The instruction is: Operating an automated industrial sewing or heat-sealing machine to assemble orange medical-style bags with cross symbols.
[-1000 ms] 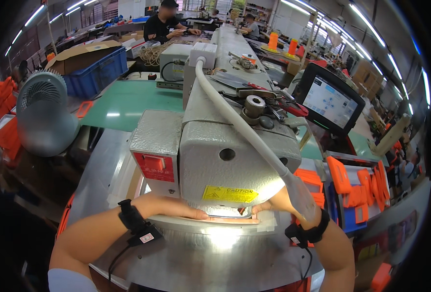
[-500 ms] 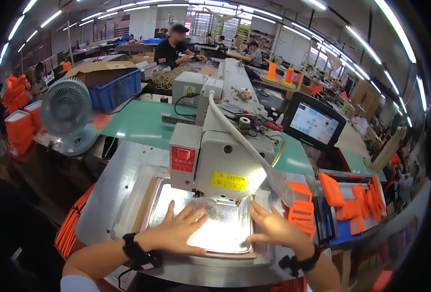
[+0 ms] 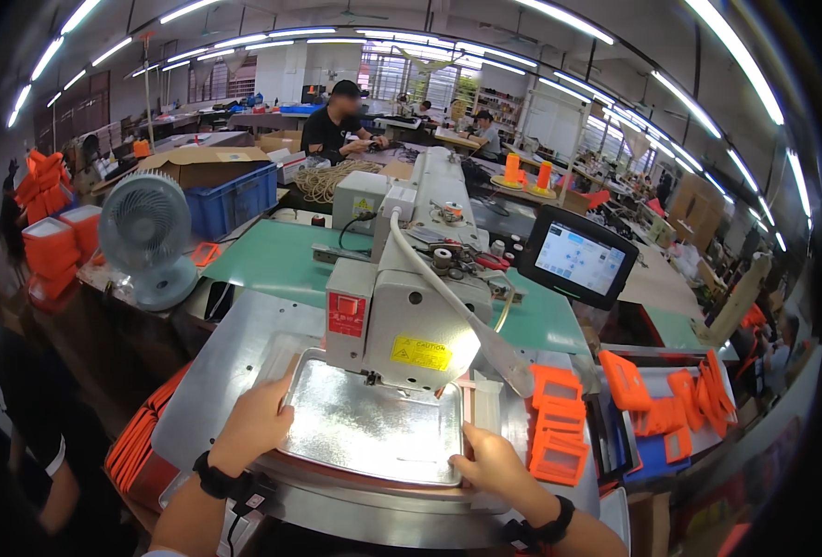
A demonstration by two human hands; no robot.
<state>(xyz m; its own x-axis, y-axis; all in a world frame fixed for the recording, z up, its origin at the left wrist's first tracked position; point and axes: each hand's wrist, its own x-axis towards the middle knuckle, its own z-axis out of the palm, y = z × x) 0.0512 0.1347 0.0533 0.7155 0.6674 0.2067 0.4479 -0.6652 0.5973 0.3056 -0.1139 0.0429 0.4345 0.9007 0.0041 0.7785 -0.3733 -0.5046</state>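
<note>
Silver tray (image 3: pixel 365 422), lower centre of the frame, before the machine (image 3: pixel 416 320)! Left grip (image 3: pixel 260 416) pinches its left rim, right grip (image 3: pixel 495 460) its right; positioning, it seems, and the next move calls for even, level handling.

Left hand (image 3: pixel 255 425) curled, right hand (image 3: pixel 496 462) curled opposite, well apart, the left slightly farther forward! Both forearms (image 3: pixel 188 518) slant in from below.
</note>
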